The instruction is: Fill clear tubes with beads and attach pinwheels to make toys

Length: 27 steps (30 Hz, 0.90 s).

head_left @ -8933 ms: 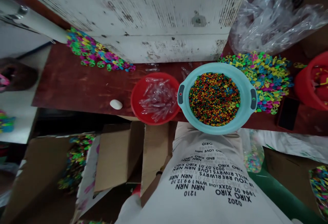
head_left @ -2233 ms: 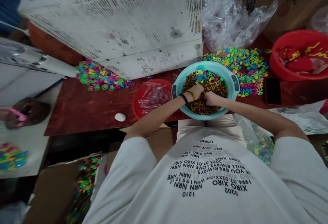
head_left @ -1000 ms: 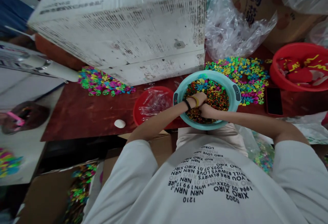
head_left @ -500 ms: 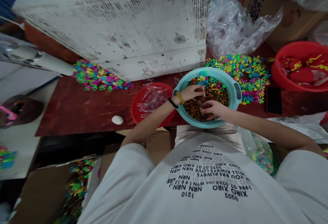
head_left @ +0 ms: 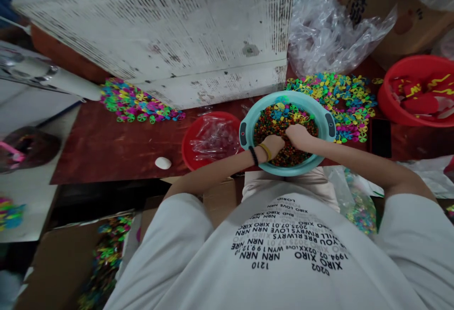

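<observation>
A light blue basin point(head_left: 278, 170) with grey handle grips sits at the table's front edge, by my lap. Small round beads point(head_left: 266, 124) in orange, green and dark tones fill its bottom. Bright plastic wheel-shaped pieces point(head_left: 280, 107) lie on the beads at the far side. My left hand point(head_left: 275, 145) is curled closed, low against the beads in the near left part. Close beside it, my right hand point(head_left: 298, 136) is also curled, knuckles up, over the middle. The fingertips of both hands are hidden, so what they hold cannot be made out.
A red basin point(head_left: 189, 151) with clear plastic bags stands to the left. Colourful plastic pieces point(head_left: 135, 104) lie by a large white carton point(head_left: 213, 40); another pile point(head_left: 349, 95) is right. A phone point(head_left: 380, 137), a red tub point(head_left: 397, 107) and a white stone-like object point(head_left: 163, 162) rest on the table.
Both hands had spread fingers over the beads; now they are curled closed. My left hand has come nearer to my body, while my right has shifted slightly away from it.
</observation>
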### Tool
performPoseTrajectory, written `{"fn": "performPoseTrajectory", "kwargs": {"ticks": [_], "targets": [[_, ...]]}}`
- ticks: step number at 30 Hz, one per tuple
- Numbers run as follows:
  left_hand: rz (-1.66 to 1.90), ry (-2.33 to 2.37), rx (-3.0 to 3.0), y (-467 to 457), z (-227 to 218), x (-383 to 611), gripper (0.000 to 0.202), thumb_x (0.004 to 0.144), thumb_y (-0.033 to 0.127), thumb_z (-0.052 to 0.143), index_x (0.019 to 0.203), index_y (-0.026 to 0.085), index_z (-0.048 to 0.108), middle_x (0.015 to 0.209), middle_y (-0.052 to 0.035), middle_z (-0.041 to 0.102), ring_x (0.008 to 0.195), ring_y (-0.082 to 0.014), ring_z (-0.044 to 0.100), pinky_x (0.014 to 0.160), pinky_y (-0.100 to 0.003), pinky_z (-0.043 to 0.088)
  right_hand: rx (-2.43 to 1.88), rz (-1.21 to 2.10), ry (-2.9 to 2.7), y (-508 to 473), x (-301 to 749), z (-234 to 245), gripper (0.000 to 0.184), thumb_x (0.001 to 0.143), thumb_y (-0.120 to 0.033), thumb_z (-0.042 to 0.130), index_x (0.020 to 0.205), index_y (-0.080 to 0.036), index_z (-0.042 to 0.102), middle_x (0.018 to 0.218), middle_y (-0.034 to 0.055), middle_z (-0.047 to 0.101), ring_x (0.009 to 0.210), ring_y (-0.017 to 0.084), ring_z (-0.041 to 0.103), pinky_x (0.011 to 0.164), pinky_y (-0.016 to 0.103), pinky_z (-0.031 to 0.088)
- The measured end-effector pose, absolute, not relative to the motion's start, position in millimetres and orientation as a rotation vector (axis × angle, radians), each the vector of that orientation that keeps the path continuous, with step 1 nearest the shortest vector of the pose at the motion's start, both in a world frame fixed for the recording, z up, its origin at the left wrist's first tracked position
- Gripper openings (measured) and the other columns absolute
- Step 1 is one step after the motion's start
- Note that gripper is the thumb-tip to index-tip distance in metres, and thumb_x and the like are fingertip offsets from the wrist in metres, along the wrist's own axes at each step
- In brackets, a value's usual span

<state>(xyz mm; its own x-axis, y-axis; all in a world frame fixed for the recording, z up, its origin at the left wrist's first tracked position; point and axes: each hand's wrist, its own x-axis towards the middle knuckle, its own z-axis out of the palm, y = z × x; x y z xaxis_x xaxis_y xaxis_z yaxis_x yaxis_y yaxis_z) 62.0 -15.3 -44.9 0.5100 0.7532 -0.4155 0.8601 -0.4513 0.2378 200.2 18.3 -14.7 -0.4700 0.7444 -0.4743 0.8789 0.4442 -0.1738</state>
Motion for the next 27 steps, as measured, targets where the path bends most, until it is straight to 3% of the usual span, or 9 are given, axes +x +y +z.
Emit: {"fn": "performPoseTrajectory", "kwargs": {"ticks": [5,9,13,16,20,24,27], "targets": [[-0.216,1.215,2.221,-9,-53,68,0.019,0.095,0.012,0.064,0.092,0.013,0.082,0.096,-0.0085,0.082,0.083,-0.0179,0.073,0.085,-0.028,0.059,1.356,-0.839,2.447,49,183,-33,0.027,0.092,-0.012,0.065,0.112,-0.004,0.082,0.116,0.0182,0.081,0.107,0.027,0.076,0.088,0.026,0.055],[-0.015,1.146,1.901,-8,-44,38,0.023,0.095,0.02,0.07,0.115,0.016,0.081,0.117,-0.0079,0.082,0.1,-0.0185,0.076,0.085,-0.027,0.062,1.393,-1.125,2.421,53,204,-32,0.036,0.096,-0.022,0.066,0.127,-0.008,0.078,0.118,0.0089,0.082,0.097,0.021,0.075,0.079,0.021,0.055],[0.251,1.213,1.336,-16,-30,4,0.04,0.1,0.033,0.067,0.136,0.017,0.071,0.142,-0.0146,0.071,0.119,-0.0248,0.073,0.073,-0.026,0.066,1.608,-1.733,2.166,45,236,-24,0.043,0.092,-0.021,0.072,0.134,-0.012,0.077,0.126,0.0101,0.081,0.103,0.022,0.075,0.089,0.026,0.058],[0.352,1.196,1.215,-18,-24,-13,0.041,0.102,0.033,0.066,0.139,0.016,0.069,0.153,-0.0174,0.063,0.131,-0.0263,0.066,0.083,-0.029,0.068,1.657,-1.867,2.071,38,258,-19,0.039,0.089,-0.017,0.074,0.127,-0.013,0.081,0.127,0.0116,0.081,0.117,0.024,0.073,0.106,0.033,0.055],[0.464,1.074,1.125,-15,-27,-19,0.044,0.1,0.038,0.071,0.139,0.017,0.068,0.146,-0.0164,0.067,0.126,-0.0223,0.068,0.095,-0.031,0.065,1.616,-2.09,1.997,26,275,-20,0.038,0.089,-0.022,0.074,0.127,-0.017,0.081,0.131,0.0102,0.079,0.123,0.026,0.072,0.114,0.039,0.051],[0.596,1.047,1.041,-14,-37,-15,0.052,0.088,0.047,0.085,0.13,0.018,0.072,0.129,-0.0129,0.074,0.112,-0.0207,0.072,0.088,-0.03,0.065,1.594,-2.352,1.95,17,279,-25,0.042,0.082,-0.035,0.082,0.121,-0.019,0.083,0.119,0.01,0.082,0.114,0.028,0.074,0.111,0.046,0.053],[0.663,1.07,1.041,-12,-41,-13,0.048,0.082,0.045,0.091,0.117,0.016,0.075,0.116,-0.0093,0.076,0.104,-0.0178,0.073,0.083,-0.026,0.065,1.599,-2.264,2.107,17,280,-26,0.036,0.076,-0.035,0.087,0.108,-0.019,0.085,0.111,0.0094,0.082,0.108,0.028,0.074,0.111,0.049,0.053]]}}
